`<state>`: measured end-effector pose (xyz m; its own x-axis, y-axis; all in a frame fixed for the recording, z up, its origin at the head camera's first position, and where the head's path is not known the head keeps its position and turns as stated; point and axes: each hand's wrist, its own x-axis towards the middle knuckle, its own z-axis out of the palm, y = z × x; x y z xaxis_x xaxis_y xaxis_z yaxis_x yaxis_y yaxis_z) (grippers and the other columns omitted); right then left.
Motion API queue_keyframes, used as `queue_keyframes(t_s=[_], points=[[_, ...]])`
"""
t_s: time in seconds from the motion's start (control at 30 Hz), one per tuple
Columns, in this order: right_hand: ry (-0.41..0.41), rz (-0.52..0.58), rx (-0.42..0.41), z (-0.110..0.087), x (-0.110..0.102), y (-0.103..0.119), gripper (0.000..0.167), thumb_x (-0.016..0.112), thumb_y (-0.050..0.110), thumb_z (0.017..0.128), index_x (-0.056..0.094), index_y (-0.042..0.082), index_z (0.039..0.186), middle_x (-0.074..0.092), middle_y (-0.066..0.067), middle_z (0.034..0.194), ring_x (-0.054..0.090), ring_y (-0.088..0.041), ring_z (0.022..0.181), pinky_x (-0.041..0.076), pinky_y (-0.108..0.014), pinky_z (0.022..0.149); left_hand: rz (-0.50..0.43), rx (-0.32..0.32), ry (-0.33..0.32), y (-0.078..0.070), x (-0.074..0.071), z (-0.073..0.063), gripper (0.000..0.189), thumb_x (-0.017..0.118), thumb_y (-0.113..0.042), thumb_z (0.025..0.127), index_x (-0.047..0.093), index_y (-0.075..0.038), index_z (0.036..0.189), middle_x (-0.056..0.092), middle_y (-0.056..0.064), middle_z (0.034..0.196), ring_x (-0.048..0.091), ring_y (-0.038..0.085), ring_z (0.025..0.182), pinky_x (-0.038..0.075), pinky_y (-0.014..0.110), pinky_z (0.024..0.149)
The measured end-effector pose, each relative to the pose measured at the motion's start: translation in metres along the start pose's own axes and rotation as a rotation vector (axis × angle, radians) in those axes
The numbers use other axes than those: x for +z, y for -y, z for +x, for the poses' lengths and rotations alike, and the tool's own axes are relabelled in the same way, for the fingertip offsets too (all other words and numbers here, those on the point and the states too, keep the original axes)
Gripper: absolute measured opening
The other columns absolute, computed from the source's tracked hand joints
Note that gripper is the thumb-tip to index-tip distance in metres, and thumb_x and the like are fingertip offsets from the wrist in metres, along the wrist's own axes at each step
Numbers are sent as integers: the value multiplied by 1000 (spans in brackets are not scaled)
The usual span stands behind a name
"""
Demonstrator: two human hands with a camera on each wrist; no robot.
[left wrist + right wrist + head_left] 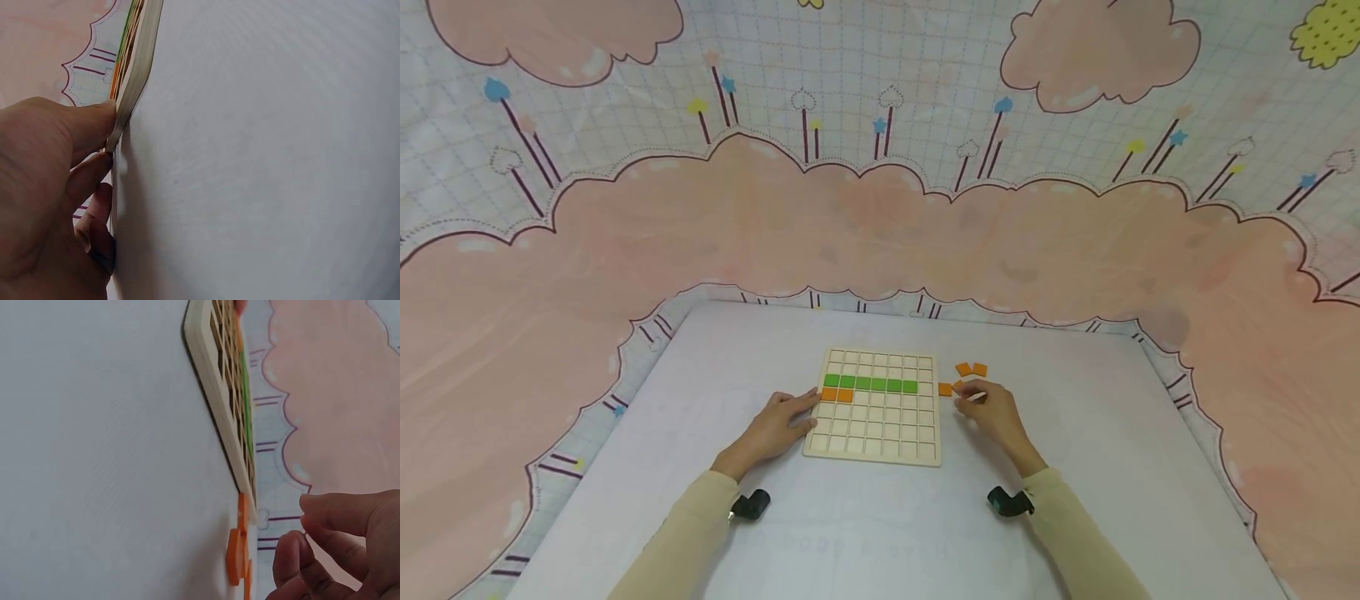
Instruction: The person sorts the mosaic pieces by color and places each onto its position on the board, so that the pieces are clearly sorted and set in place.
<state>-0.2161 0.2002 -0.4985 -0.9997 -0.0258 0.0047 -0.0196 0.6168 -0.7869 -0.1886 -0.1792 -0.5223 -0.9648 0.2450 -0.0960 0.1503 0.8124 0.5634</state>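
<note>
A pale wooden grid board (pixel 872 456) lies flat on the table, with a row of several green tiles (pixel 871 384) in its cells. Below that row, two orange tiles (pixel 837 395) fill the leftmost cells. My left hand (pixel 775 429) touches the board's left edge with extended fingers; the left wrist view shows the thumb (pixel 94 122) against the board's side. Just right of the board, my right hand (pixel 996 410) hovers over loose orange tiles (pixel 945 389). In the right wrist view its thumb and fingertips are bent near each other, with no tile visible between them.
Two more orange tiles (pixel 972 369) lie behind the right hand. A white cloth covers the table (pixel 865 525), and a patterned pink cloth (pixel 880 233) rises behind it. A dark camera sits at each wrist.
</note>
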Motion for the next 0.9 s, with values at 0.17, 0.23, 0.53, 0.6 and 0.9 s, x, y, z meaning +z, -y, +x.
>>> queue_keyframes(t_s=[0.17,0.23,0.53,0.6,0.9], points=[[-5,-3,15,-2,-5,-4,24,74,14,86,72,4,108,72,-12,105,67,-21,85,51,-25,66,2,3,-1,-2,-1,-1,53,60,-28,98,45,-18,148,35,-4,160,42,22,119,43,49,99],[-10,-3,22,-3,-7,-5,26,75,15,86,72,4,109,72,-13,108,68,-23,88,52,-26,67,2,5,-3,-1,-1,0,53,60,-28,98,45,-18,148,35,-4,160,42,22,120,43,49,99],[0,-86,69,-4,-6,-15,25,74,14,87,72,6,110,72,-13,108,65,-23,91,53,-35,78,-8,20,-8,-1,-1,-1,52,60,-27,98,46,-16,148,35,-3,160,42,23,121,42,50,101],[8,-91,75,-3,-6,-16,24,74,11,85,72,6,109,72,-13,107,64,-22,91,52,-37,80,-10,15,-6,-1,-1,-1,52,60,-27,98,45,-16,148,34,-4,160,42,23,121,42,50,101],[25,-102,88,0,-5,-19,27,77,8,81,72,6,108,72,-12,105,60,-21,87,48,-31,75,-5,13,-9,-1,-1,-1,52,60,-27,98,46,-16,147,35,-4,160,42,22,120,43,49,101]])
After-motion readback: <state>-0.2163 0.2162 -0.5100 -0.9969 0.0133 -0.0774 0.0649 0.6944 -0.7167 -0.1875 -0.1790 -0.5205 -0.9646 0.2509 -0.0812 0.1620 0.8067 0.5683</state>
